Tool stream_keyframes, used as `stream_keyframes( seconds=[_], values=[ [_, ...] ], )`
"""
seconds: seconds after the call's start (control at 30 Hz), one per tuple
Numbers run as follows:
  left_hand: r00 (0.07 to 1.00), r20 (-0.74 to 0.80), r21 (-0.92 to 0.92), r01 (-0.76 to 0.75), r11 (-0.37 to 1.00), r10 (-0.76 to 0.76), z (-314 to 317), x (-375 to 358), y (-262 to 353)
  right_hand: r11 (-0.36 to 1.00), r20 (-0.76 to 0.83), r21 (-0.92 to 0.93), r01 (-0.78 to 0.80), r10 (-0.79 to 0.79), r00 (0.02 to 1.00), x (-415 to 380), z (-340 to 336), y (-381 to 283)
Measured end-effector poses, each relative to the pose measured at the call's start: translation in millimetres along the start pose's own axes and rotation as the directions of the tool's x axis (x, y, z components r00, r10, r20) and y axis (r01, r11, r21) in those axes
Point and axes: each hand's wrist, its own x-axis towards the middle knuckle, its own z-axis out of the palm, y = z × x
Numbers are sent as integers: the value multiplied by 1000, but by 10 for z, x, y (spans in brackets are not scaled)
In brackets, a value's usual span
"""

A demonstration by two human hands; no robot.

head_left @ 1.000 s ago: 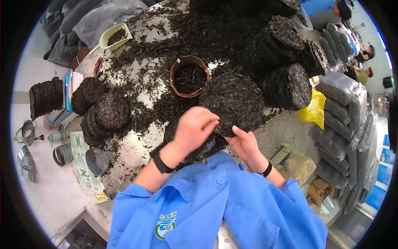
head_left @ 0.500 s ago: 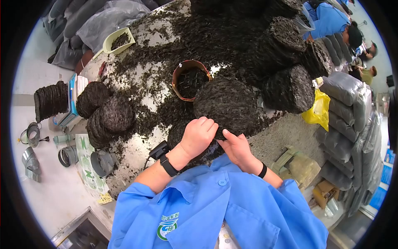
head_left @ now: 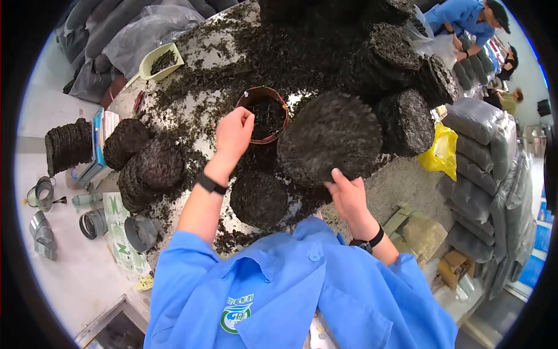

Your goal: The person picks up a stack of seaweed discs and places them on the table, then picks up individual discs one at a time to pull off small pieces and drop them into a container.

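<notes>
A large dark round cake of what looks like dried seaweed [head_left: 328, 139] is tilted up and slightly blurred. My right hand [head_left: 350, 200] grips its near edge, thumb on top and fingers partly hidden below. My left hand [head_left: 233, 136] is at the left rim of a red-edged round tub [head_left: 260, 140] with dark loose shreds inside. Its fingers are curled together, and anything between them is hidden. A smaller dark round cake [head_left: 259, 199] lies on the table between my forearms.
Loose dark shreds cover much of the table [head_left: 200, 148]. More round cakes [head_left: 152, 168] lie left, beside a blue-and-white box [head_left: 103, 142]. Stacked cakes [head_left: 405, 123] stand right, near a yellow bag [head_left: 440, 152] and filled plastic bags [head_left: 474, 154]. A scoop [head_left: 161, 61] is far left; a co-worker [head_left: 465, 22] is far right.
My left hand has left the cake's near edge and moved up and left to the tub. My right hand has kept the cake, which is now raised and tilted, uncovering the smaller cake.
</notes>
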Motion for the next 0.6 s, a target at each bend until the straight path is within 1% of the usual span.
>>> stream_keyframes(
  seconds=[0.03,0.07,0.1,0.13,0.17,0.2,0.27,0.3,0.33,0.37,0.4,0.43,0.5,0.53,0.6],
  values=[
    [998,-52,-87,-39,995,34,55,-151,-35,860,-5,-504,78,-94,996,75,-141,-18],
    [992,-110,-169,-79,983,61,118,-324,-104,604,259,-646,466,-401,879,147,-223,0],
    [973,-193,-127,-154,980,128,237,-509,-295,409,385,-708,576,-460,800,186,-164,-106],
    [941,-271,-79,-232,969,203,321,-694,-456,192,510,-727,659,-491,706,199,-109,-200],
    [978,-190,-162,-118,980,86,344,-933,-424,477,365,-698,534,-406,838,267,-238,-67],
    [995,-97,-237,14,971,-38,401,-1157,-336,478,356,-704,526,-403,843,270,-287,-15],
    [989,-106,-366,-131,921,99,444,-1419,114,674,218,-622,398,-339,915,237,-361,63],
    [969,-137,-382,-245,891,208,470,-1449,292,831,19,-545,106,-115,993,184,-341,41],
    [932,-173,-390,-362,846,319,502,-1427,435,828,24,-552,102,-107,994,129,-258,14],
    [906,-205,-363,-422,831,371,558,-1386,544,932,59,-350,89,-73,996,68,-141,-4],
    [875,-235,-333,-481,811,423,609,-1336,644,989,99,-133,61,-48,994,21,-58,0],
    [867,-257,-308,-492,814,427,637,-1281,734,988,105,-139,63,-48,993,-5,-5,26],
    [863,-257,-285,-497,820,434,715,-1202,774,999,180,24,48,-52,982,-50,61,70],
    [862,-247,-261,-499,826,443,733,-1182,784,999,183,22,46,-49,982,-57,42,99],
    [860,-247,-231,-501,834,448,720,-1177,791,996,160,74,-39,27,987,-55,-20,186]
  ],
)
